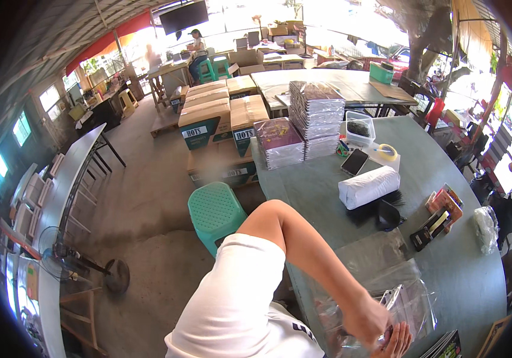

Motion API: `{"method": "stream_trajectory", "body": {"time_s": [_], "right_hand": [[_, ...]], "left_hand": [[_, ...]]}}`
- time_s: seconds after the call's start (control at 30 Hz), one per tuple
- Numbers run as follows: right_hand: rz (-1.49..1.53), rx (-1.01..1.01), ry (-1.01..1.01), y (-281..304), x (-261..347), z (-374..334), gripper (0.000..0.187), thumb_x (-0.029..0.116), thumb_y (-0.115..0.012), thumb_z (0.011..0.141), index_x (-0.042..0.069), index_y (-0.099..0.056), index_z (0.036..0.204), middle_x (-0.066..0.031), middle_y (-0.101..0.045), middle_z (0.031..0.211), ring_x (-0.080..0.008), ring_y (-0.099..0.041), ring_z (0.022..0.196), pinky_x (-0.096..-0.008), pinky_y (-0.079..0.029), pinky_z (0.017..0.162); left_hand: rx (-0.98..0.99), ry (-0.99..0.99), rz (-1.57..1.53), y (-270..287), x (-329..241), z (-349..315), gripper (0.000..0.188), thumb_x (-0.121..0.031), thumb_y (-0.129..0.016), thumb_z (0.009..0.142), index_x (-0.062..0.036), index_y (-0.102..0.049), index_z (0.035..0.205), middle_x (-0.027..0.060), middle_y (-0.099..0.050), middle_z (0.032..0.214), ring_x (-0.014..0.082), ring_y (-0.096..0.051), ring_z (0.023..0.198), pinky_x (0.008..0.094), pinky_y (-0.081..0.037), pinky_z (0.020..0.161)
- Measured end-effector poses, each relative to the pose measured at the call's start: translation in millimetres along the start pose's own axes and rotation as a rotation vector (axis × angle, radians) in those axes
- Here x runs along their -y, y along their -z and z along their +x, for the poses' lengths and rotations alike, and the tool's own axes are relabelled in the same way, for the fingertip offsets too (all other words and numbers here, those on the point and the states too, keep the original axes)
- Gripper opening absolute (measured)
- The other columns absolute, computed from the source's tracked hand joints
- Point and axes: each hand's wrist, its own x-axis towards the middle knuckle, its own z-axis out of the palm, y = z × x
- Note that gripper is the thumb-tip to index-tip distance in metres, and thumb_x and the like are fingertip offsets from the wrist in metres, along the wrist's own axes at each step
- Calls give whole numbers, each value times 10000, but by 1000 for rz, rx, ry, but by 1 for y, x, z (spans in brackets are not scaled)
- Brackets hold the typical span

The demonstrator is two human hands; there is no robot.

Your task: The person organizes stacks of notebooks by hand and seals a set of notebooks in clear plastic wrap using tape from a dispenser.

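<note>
My left hand [366, 323] is closed at the lower edge of a clear plastic bag [417, 298] on the table. Its bare forearm crosses over from a white sleeve. Beside it, my right hand [396, 341] has its fingers bent over the same edge, with only the fingers showing. Something flat with pale edges [392, 295] lies in or under the plastic, partly hidden by my left hand. More clear plastic bags [375, 253] lie flat just beyond. Dark, colourful booklets [445, 346] rest near my right hand, cut off by the frame.
The green-grey table [303, 194] bears stacks of wrapped spiral notebooks [318, 113], a white plastic-wrapped roll [369, 187], a phone [354, 161], a tape roll [387, 152] and a small holder [432, 230]. To the left stand a green stool [215, 206], cartons [205, 119] and a fan [59, 250]. Someone sits far back.
</note>
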Motion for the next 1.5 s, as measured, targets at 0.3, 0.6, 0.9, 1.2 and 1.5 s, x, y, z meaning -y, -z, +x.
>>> {"method": "stream_trajectory", "body": {"time_s": [0.3,0.6,0.9,1.2,1.5], "right_hand": [[-191,126,-26,13,-9,-7,258,172,-542,876,29,-580,1088,-149,-588,1110,-331,-543,1061,-470,-384,954],[-191,175,-164,-4,-6,9,397,56,-599,685,133,-617,1074,-93,-560,1155,-298,-521,1109,-448,-388,966],[-310,18,-161,6,5,8,262,116,-629,725,128,-638,986,-3,-527,981,-186,-499,937,-345,-391,862],[-105,109,-204,10,-4,20,286,106,-705,655,132,-638,931,29,-529,869,-160,-495,815,-326,-384,737],[-23,136,-283,17,-12,25,139,113,-685,715,111,-651,850,-2,-547,786,-193,-509,760,-345,-407,709]], "left_hand": [[-187,-110,583,60,68,24,261,-348,-609,759,-320,-656,1014,-27,-505,1277,267,-276,1313,637,-87,1037],[169,72,97,73,82,30,301,-237,-629,748,-174,-657,1041,67,-492,1254,300,-301,1299,598,-116,1059],[-473,231,-25,111,85,-5,142,-118,-719,637,-98,-656,763,92,-514,1192,299,-383,1203,517,-265,1020],[-906,574,-388,-26,31,-63,557,-292,-781,650,-95,-545,1115,207,-450,1254,349,-480,1124,427,-397,925],[-810,492,-1005,65,77,-12,319,-106,-741,703,-49,-640,1000,81,-661,924,160,-625,832,247,-477,724]]}}
